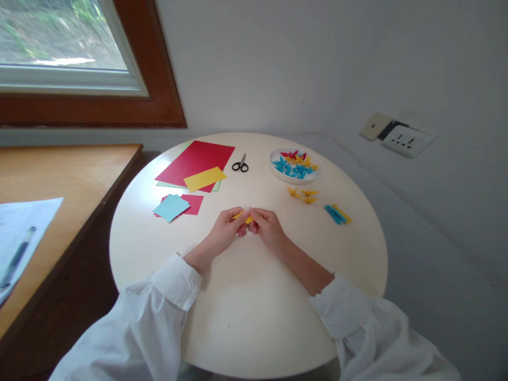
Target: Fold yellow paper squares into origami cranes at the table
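Between my two hands is a small piece of folded yellow paper (248, 219), partly hidden by the fingers. My left hand (229, 224) pinches its left side, thumb on top. On the other side my right hand (268, 225) grips it with thumb and curled fingers. Both hands meet just above the middle of the round white table (254, 307). Up and to the right of them, several yellow paper cranes (308, 194) rest on the tabletop. Left of my left hand lie light blue paper squares (171, 207) over pink-red paper squares (194, 205).
A white dish (273, 168) holds several red, yellow and blue cranes. Scissors (240, 164) lie near red sheets (198, 159) and a yellow strip (205, 179). Folded blue and yellow strips (335, 214) are at right. A wooden desk (91, 164) bears a pen (19, 256).
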A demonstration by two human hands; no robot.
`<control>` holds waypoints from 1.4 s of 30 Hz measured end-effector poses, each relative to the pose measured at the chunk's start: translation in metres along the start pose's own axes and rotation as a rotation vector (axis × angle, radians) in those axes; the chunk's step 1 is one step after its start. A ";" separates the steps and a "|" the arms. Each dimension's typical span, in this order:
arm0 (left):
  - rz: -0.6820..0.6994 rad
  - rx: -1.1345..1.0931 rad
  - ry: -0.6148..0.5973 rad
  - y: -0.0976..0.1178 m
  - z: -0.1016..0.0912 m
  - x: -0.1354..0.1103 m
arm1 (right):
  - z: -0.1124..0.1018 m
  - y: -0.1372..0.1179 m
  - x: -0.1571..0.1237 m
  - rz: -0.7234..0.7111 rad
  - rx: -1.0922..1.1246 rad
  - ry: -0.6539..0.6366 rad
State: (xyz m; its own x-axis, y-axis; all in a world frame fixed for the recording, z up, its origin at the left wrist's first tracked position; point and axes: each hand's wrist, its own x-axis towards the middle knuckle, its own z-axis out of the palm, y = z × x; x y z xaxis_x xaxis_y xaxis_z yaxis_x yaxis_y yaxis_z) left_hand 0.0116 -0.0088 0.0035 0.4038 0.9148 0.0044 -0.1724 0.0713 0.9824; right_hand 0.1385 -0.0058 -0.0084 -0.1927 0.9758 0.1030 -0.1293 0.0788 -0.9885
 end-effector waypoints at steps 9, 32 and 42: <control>0.005 0.090 0.112 -0.003 -0.005 0.001 | -0.005 -0.001 0.001 -0.032 -0.076 0.049; -0.015 -0.230 0.185 0.007 -0.007 0.002 | -0.007 -0.004 0.001 -0.146 -0.064 0.202; 0.034 -0.133 0.222 0.003 -0.007 0.003 | -0.009 -0.001 -0.001 -0.210 -0.199 0.202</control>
State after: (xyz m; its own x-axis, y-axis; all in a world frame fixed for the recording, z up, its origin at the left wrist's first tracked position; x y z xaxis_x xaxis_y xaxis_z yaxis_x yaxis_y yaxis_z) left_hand 0.0057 -0.0029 0.0052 0.1915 0.9813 -0.0187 -0.3046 0.0775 0.9493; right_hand 0.1471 -0.0047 -0.0084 0.0171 0.9530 0.3023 0.0498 0.3012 -0.9523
